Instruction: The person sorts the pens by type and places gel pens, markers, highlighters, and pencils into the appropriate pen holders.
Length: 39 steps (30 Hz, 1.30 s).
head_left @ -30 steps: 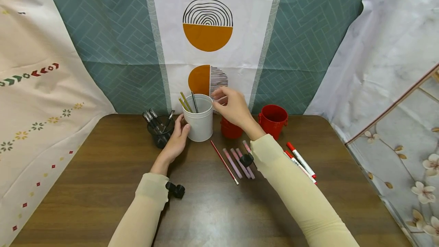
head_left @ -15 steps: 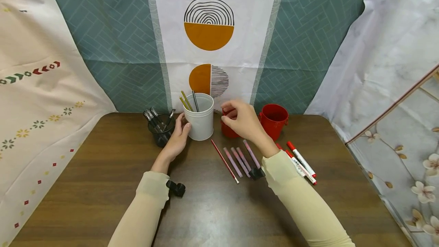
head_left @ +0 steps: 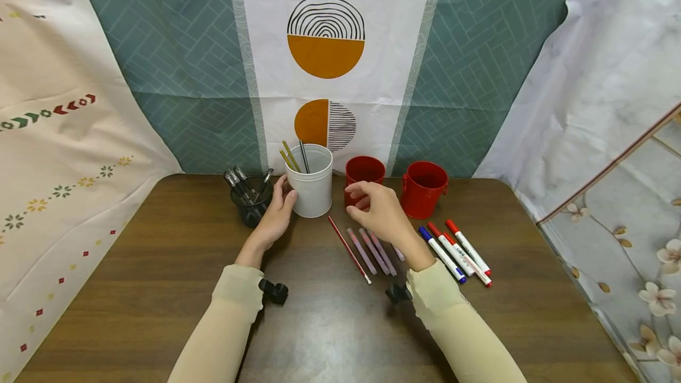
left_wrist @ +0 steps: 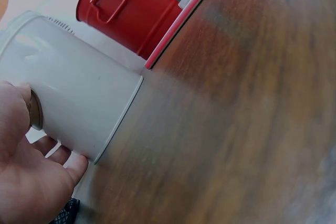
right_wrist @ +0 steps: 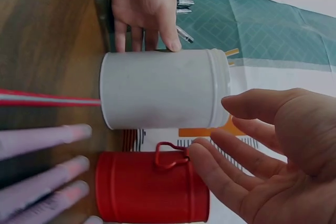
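A white metal bucket [head_left: 310, 191] stands upright near the back of the table, with two yellowish pencils [head_left: 289, 157] and a dark pencil [head_left: 304, 157] in it. My left hand [head_left: 273, 214] touches its left side, thumb toward the front and fingertips at its wall. Holding nothing, my right hand [head_left: 380, 211] hovers with loosely bent fingers in front of a red bucket [head_left: 365, 169]. In the right wrist view its fingers overlap that bucket's handle. Below it, a red pencil [head_left: 349, 250] and several lilac pens [head_left: 367, 253], partly hidden by the hand, lie on the table.
Left of the white bucket is a black mesh cup [head_left: 250, 214] of black pens. Another red bucket [head_left: 424, 191] stands at the back right. Red-capped markers [head_left: 468, 247] and a blue-capped marker [head_left: 443, 255] lie before it. Patterned cloth [head_left: 186, 64] hangs behind the table.
My right hand has moved away from the white bucket's rim, down and to the right, uncovering more of the red bucket and the blue marker. My left hand stays at the white bucket.
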{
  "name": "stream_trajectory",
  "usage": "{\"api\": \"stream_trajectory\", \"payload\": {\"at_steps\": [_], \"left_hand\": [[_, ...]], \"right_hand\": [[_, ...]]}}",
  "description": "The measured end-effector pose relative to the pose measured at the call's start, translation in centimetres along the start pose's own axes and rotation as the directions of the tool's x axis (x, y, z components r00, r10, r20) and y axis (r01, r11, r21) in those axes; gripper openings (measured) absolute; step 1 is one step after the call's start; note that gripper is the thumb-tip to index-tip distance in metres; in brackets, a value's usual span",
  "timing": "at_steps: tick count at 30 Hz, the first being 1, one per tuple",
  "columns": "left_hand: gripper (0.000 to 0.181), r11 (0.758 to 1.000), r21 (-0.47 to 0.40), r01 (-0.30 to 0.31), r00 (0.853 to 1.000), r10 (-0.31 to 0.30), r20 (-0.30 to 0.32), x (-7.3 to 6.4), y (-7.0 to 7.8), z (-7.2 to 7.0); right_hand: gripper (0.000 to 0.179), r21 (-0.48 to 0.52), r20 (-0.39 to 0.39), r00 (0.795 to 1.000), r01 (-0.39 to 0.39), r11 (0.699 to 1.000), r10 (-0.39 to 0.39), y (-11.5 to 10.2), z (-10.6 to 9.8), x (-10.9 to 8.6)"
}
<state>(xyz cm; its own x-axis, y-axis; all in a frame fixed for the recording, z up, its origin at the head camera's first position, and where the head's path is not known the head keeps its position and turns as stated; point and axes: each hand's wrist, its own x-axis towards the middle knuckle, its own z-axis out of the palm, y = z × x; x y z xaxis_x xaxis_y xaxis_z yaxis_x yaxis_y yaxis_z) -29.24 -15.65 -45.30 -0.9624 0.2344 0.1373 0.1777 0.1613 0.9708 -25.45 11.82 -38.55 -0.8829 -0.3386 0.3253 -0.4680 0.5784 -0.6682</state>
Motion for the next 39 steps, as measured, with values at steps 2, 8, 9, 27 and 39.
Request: {"api": "stream_trajectory", "payload": {"at_steps": [2, 8, 9, 27, 39], "left_hand": [[0.062, 1.000, 0.005, 0.001, 1.000, -0.001, -0.001, 0.2, -0.3, 0.0], [0.062, 1.000, 0.011, -0.015, 1.000, 0.016, -0.019, 1.3, -2.9, 0.0], [0.062, 1.000, 0.012, -0.021, 1.000, 0.021, -0.019, 1.4, -3.1, 0.0], [0.062, 0.999, 0.033, -0.036, 0.998, 0.037, -0.048, 1.5, -3.5, -0.1], [0.063, 0.999, 0.034, -0.033, 0.999, 0.034, -0.035, 1.4, -3.3, 0.0]], "right_hand": [[0.037, -0.004, 0.002, 1.000, -0.012, 1.000, 0.012, 0.1, 0.3, -0.5], [0.038, -0.021, 0.000, 0.999, -0.042, 0.999, 0.042, 0.7, 1.0, -1.3], [0.038, -0.024, 0.002, 0.999, -0.051, 0.998, 0.051, 0.8, 1.1, -1.4], [0.037, -0.074, 0.107, 0.990, -0.089, 0.993, 0.096, 1.4, 2.0, -1.8], [0.037, -0.133, 0.166, 0.979, -0.096, 0.986, 0.118, 1.4, 3.1, -2.1]]}}
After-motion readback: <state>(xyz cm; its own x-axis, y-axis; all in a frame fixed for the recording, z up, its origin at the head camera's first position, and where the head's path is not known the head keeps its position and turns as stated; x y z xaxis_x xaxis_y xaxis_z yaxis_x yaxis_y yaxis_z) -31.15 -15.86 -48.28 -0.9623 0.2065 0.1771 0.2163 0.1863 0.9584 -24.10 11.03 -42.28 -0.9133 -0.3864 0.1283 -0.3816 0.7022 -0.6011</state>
